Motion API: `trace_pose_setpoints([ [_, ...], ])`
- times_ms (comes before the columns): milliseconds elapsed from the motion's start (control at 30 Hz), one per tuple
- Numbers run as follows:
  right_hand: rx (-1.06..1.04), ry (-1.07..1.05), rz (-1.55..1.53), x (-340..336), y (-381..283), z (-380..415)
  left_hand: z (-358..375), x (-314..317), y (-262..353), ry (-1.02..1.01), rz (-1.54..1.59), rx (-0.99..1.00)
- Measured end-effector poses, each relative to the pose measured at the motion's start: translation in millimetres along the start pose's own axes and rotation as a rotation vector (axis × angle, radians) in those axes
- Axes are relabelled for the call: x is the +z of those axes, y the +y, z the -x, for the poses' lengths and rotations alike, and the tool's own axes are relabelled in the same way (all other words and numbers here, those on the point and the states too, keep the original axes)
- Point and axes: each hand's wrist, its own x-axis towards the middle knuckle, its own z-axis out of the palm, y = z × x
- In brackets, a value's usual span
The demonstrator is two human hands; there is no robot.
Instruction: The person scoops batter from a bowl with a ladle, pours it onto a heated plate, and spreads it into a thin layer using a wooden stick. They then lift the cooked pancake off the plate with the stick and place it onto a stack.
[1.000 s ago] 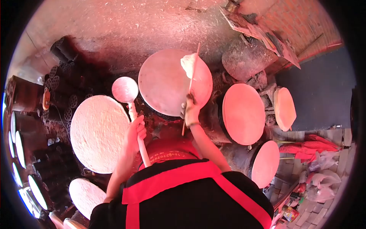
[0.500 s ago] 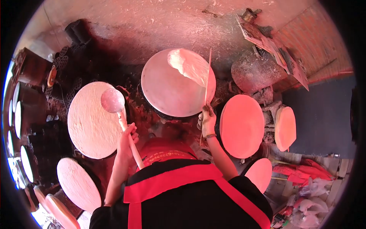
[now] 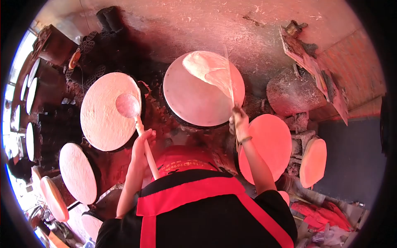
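My left hand [image 3: 144,142] is closed round the long handle of a ladle [image 3: 127,106]. The ladle's bowl hangs over the left round griddle, whose face is covered by a pale, rough-surfaced pancake [image 3: 101,115]. In my right hand [image 3: 240,126], which wears a light glove, is a long thin spreading stick [image 3: 230,84]. It reaches over the right part of the middle griddle [image 3: 188,101]. A whitish patch of batter [image 3: 200,64] lies across that griddle's far side and runs down to the stick; the rest of the surface is bare.
Right of me stand a smooth round disc [image 3: 266,144] and a smaller one [image 3: 313,163]. Another pancake-covered griddle [image 3: 77,173] is at lower left. A dusty rounded metal piece [image 3: 294,91] sits by the back wall. Red cloth [image 3: 324,215] and plastic bags lie at lower right.
The view has turned, so the griddles sit differently in the picture. The batter now shows a second lobe beside the stick. Both hands keep their hold.
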Motion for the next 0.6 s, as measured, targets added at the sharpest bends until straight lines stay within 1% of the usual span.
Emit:
trace_pose_setpoints([
  [33, -0.121, -0.136, -0.027, -4.9, 1.4, -13.8, 4.3, 3.6, -1.4, 0.008, 0.016, 0.0],
  [100, -0.124, -0.312, 0.187, 9.3, -0.4, -33.1, 8.8, 7.9, -6.0, -0.036, 0.017, 0.027],
  [200, -0.03, -0.462, 0.234, 21.4, -14.3, -23.4, 12.7, 16.6, -14.8, -0.051, 0.038, 0.051],
  [300, 0.043, -0.69, 0.262, -17.0, -21.5, -5.8, 5.7, 14.4, -23.2, -0.045, 0.022, 0.044],
  [367, 0.058, -0.775, 0.301, -45.7, -34.9, 2.7, -0.8, 12.3, -27.6, -0.026, 0.009, 0.033],
  [400, 0.023, -0.833, 0.302, -63.7, -28.2, -19.3, -2.9, 9.8, -29.5, -0.029, 0.006, 0.004],
  [433, -0.042, -0.757, 0.286, -76.6, -8.8, -49.6, -1.2, 11.4, -29.5, -0.031, 0.016, 0.004],
  [500, 0.088, -0.448, 0.212, -65.6, -23.8, -68.3, 1.1, 17.9, -29.2, -0.039, 0.031, 0.006],
  [567, -0.042, -0.367, 0.209, -35.5, -56.4, -50.5, 1.9, 22.9, -33.6, -0.04, 0.098, 0.06],
  [600, -0.104, -0.472, 0.236, -33.1, -32.2, -91.5, 3.3, 26.3, -35.8, -0.039, 0.133, 0.089],
])
